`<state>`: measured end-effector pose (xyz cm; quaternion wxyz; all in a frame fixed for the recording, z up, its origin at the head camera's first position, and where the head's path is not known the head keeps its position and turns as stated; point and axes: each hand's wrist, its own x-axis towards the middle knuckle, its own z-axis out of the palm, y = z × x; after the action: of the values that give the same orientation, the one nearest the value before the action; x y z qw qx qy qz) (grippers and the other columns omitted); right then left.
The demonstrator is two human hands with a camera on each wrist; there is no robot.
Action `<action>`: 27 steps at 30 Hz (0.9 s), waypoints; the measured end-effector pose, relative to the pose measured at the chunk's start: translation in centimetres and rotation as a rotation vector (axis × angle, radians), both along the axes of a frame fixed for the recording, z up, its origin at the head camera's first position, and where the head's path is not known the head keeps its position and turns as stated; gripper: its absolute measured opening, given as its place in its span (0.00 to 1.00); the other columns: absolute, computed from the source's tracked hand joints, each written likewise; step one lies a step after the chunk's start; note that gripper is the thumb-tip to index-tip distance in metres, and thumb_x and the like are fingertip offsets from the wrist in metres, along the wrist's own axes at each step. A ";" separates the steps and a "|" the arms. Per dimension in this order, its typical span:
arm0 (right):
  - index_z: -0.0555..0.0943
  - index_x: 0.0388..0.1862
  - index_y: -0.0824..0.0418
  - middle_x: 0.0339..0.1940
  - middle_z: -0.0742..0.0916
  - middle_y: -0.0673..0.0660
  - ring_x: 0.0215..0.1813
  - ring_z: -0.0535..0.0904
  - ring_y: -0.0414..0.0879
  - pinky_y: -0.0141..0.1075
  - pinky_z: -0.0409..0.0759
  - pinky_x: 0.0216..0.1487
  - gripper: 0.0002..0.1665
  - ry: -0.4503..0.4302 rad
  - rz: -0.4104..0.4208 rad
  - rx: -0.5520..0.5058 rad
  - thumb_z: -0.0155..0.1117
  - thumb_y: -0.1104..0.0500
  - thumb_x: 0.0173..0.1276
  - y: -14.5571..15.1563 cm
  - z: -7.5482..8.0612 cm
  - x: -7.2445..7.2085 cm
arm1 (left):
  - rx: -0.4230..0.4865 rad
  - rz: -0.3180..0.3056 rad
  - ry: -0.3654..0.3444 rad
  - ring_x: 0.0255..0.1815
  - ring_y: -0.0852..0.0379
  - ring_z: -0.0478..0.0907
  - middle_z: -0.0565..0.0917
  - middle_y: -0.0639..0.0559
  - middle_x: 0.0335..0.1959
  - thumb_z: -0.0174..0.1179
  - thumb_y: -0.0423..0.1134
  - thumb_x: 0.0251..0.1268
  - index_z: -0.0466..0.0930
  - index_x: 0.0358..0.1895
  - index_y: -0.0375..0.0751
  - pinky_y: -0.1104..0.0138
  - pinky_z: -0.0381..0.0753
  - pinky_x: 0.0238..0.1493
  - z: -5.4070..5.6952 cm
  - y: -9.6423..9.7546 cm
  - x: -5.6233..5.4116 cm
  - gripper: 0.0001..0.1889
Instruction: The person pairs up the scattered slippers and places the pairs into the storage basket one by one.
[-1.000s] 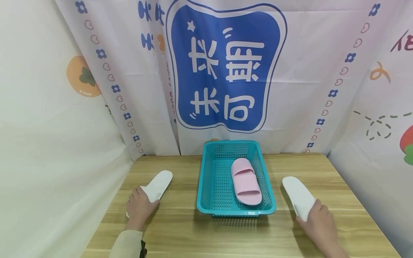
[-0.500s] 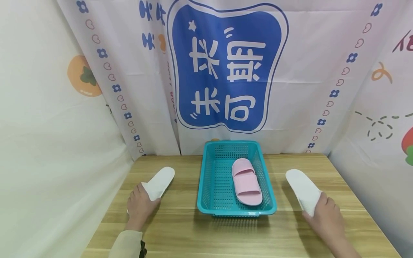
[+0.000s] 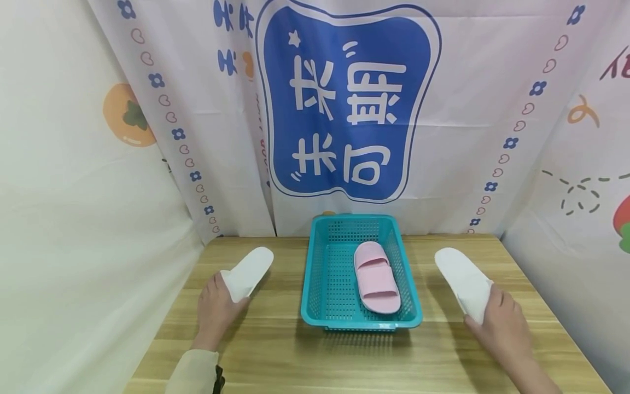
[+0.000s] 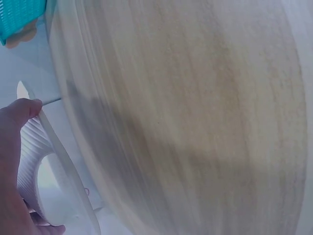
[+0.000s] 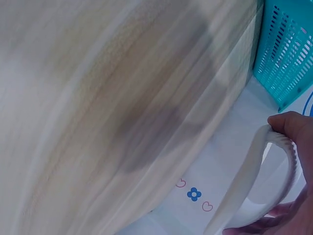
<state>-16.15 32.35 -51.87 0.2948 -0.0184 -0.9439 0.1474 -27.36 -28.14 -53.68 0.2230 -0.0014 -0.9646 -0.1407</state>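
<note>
My left hand (image 3: 219, 305) grips a white slipper (image 3: 250, 272) across its strap, left of the basket. In the left wrist view the thumb pinches one edge of that slipper (image 4: 63, 181), and its ribbed strap shows under the palm. On the other side, my right hand (image 3: 503, 323) holds a second white slipper (image 3: 460, 273), toe end pointing away. The right wrist view shows this slipper (image 5: 247, 181) raised off the table, with thumb and fingers on opposite edges. A pink slipper (image 3: 376, 279) lies in the right half of the turquoise basket (image 3: 315, 284).
The basket stands at the middle back of the wood-grain table (image 3: 354, 366). Behind it hangs a white printed cloth (image 3: 458, 109) with a blue panel. More white cloth (image 3: 74, 246) walls the left side, and another sheet (image 3: 581, 262) walls the right.
Both hands have moved away from me with their white slippers, lifting them. The right hand has also shifted a little to the right. The basket and pink slipper stay put.
</note>
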 end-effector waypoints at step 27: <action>0.64 0.56 0.82 0.39 0.75 0.79 0.33 0.74 0.73 0.62 0.74 0.32 0.53 0.263 0.122 0.142 0.63 0.45 0.38 1.5 1.5 -1.6 | -0.056 -0.178 0.294 0.53 0.27 0.71 0.71 0.21 0.55 0.79 0.50 0.27 0.62 0.62 0.15 0.41 0.73 0.52 2.0 1.3 -0.7 0.57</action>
<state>-17.76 33.89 -50.39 0.4067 0.0795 -0.9047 0.0991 -28.07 -26.83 -51.67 0.3482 -0.1135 -0.9212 -0.1313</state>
